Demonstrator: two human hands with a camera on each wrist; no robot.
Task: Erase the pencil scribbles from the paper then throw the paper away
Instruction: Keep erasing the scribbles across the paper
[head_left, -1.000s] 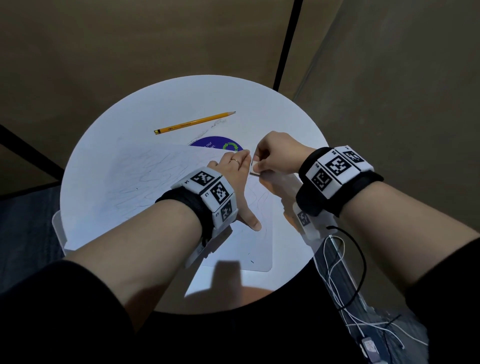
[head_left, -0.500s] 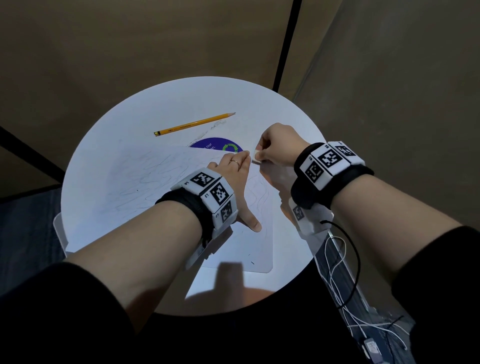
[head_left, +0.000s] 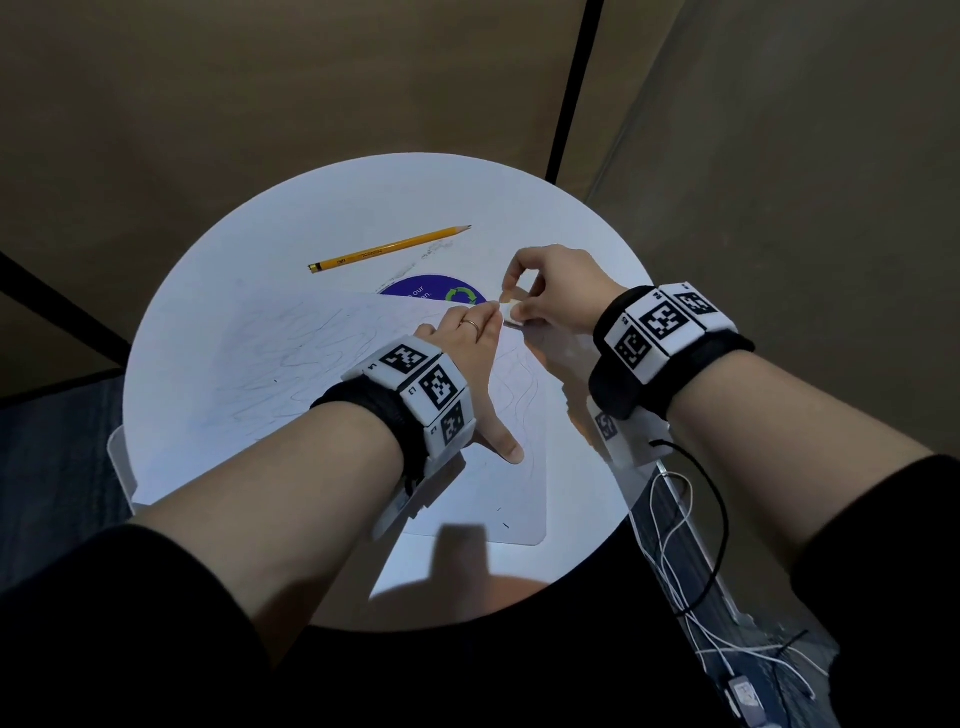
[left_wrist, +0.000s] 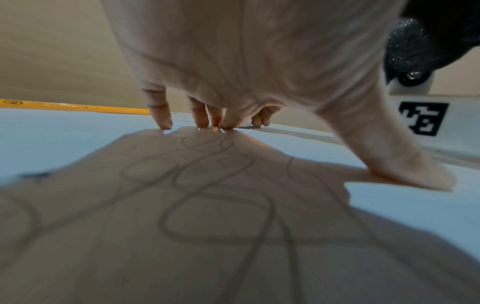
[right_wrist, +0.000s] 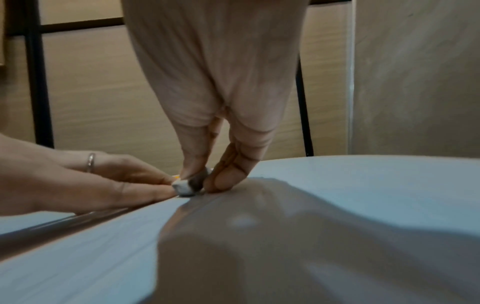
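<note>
pencil (head_left: 390, 249): idle on the table (head_left: 218, 270), long axis running left-right, tip to the right.
paper (head_left: 291, 358): flat, long axis slanting left-right, scribbles remain.
left hand (head_left: 467, 353): fingers straight and spread, pressing the sheet, probably to stop it sliding.
right hand (head_left: 558, 296): thumb and fingertips pinch eraser (head_left: 508, 313) at the far corner.

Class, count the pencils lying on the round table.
1. The yellow pencil lies on the far side of the table, beyond the paper, touched by neither hand. None seems hidden.
</note>
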